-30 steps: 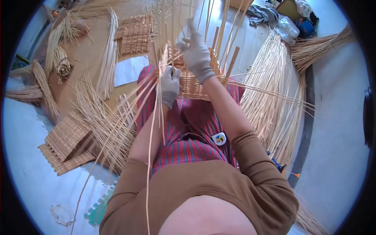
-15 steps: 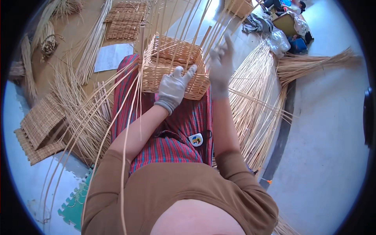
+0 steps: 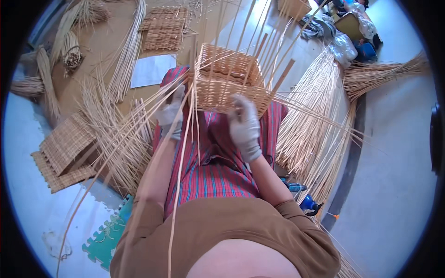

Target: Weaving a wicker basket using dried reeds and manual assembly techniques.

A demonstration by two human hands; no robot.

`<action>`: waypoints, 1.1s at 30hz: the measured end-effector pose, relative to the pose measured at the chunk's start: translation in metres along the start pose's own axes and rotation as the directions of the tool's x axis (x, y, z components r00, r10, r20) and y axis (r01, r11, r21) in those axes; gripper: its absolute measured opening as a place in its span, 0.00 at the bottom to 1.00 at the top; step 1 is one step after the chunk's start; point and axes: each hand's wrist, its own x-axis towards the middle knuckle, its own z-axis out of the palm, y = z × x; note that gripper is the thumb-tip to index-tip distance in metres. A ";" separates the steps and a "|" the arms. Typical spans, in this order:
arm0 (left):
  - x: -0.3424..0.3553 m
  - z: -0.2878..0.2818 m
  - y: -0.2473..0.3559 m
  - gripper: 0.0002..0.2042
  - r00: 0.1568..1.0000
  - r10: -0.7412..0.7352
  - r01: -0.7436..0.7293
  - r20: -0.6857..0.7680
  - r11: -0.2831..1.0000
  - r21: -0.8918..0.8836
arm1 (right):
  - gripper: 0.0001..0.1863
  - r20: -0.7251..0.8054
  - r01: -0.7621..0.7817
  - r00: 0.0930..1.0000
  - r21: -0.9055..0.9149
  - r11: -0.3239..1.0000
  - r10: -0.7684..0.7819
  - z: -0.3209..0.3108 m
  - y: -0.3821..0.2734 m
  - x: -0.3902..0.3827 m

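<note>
A half-woven rectangular wicker basket [image 3: 218, 96] rests on my lap, with tall upright stakes rising from its walls. My right hand [image 3: 244, 127], in a pale work glove, is at the basket's near wall, fingers loosely curled and apart with nothing seen in them. Whether its fingertips touch the weave is hard to tell. My left hand [image 3: 170, 115], gloved too and smeared by motion, is just left of the basket among long loose reed strands [image 3: 182, 153]. Its grip on them cannot be made out. These strands trail from the basket's left corner toward me.
Loose reeds [image 3: 308, 111] spread on the right, beside a tied bundle [image 3: 384, 76]. More reeds [image 3: 109, 143] and woven panels [image 3: 67, 146] lie at left. Farther off are a paper sheet [image 3: 153, 70] and another woven panel [image 3: 164, 28]. A blue tool [image 3: 293, 186] is near my right elbow.
My left hand has left the basket's near wall and moved left to the loose strands. My right hand has come down from the right-hand stakes to the near wall. The view has shifted.
</note>
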 end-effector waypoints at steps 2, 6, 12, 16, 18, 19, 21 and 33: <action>-0.003 -0.006 0.012 0.09 0.999 -0.003 0.007 0.039 0.996 -0.094 | 0.11 0.329 0.153 0.925 0.137 0.979 -0.190 0.021 -0.037 -0.015; -0.029 -0.023 -0.014 0.08 0.935 0.235 -0.273 0.265 0.955 0.118 | 0.14 0.495 0.464 0.749 0.085 0.882 -0.441 0.045 -0.083 -0.007; -0.014 -0.019 0.010 0.12 0.971 -0.141 0.151 0.193 0.988 -0.034 | 0.23 0.296 0.445 0.845 0.075 0.892 -0.446 0.055 -0.090 0.002; -0.002 -0.026 0.023 0.14 0.961 0.157 -0.129 0.228 0.983 -0.134 | 0.26 0.354 0.455 0.827 0.036 0.890 -0.438 0.053 -0.081 -0.017; -0.017 -0.036 -0.007 0.14 0.985 0.040 0.011 0.168 0.956 -0.295 | 0.25 0.349 0.466 0.820 0.056 0.883 -0.455 0.057 -0.083 -0.020; -0.025 -0.044 -0.025 0.17 0.980 -0.108 0.165 0.166 0.907 -0.387 | 0.26 0.408 0.472 0.802 0.014 0.881 -0.436 0.055 -0.090 -0.015; -0.052 -0.024 0.013 0.18 0.976 -0.160 0.208 0.144 0.874 -0.439 | 0.26 0.426 0.478 0.800 -0.029 0.878 -0.422 0.060 -0.084 -0.014; 0.116 0.001 0.017 0.29 0.177 -0.214 0.492 0.961 0.864 0.102 | 0.08 0.475 0.418 0.802 -0.012 0.908 -0.363 0.013 -0.076 -0.023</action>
